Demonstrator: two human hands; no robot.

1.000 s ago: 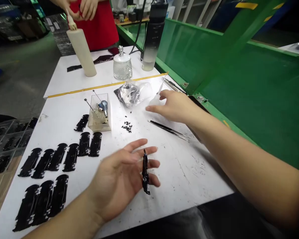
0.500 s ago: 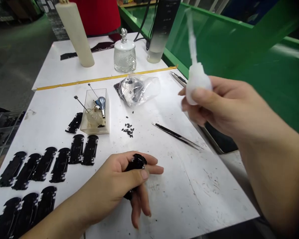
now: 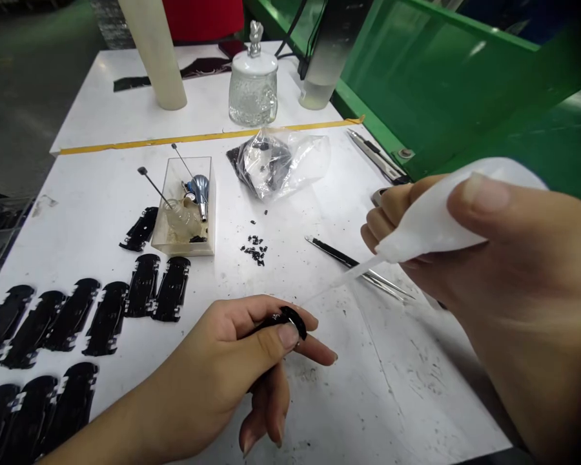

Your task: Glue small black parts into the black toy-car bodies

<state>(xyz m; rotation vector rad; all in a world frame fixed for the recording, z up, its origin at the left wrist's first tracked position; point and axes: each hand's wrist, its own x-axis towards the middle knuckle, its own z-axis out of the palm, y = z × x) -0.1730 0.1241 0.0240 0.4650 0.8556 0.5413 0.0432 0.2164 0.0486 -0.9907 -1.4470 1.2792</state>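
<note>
Between thumb and fingers, my left hand (image 3: 252, 361) holds a glossy black plastic part (image 3: 293, 321); the hand covers most of it. My right hand (image 3: 508, 258) is closed around a white squeeze bottle (image 3: 440, 216) with a thin translucent nozzle (image 3: 351, 274). That nozzle slants down to the left, its tip close to the far end of the black part; I cannot tell whether they touch. Under the bottle lie metal tweezers (image 3: 368, 274). Tiny black pieces (image 3: 255, 248) are scattered on the white table (image 3: 329, 400) beyond my left hand.
Similar black parts (image 3: 106, 320) lie in rows on the left. A clear box (image 3: 208, 242) holds a small glass bottle and a blue-and-silver tool. Behind are a plastic bag (image 3: 275, 161), a lidded glass jar (image 3: 253, 90) and yellow tape (image 3: 193, 139). A green panel (image 3: 416, 71) borders the right.
My right hand has tipped the squeeze bottle from nozzle-up to nozzle-down and brought it toward the black part. My left hand has turned the part slightly, still holding it.
</note>
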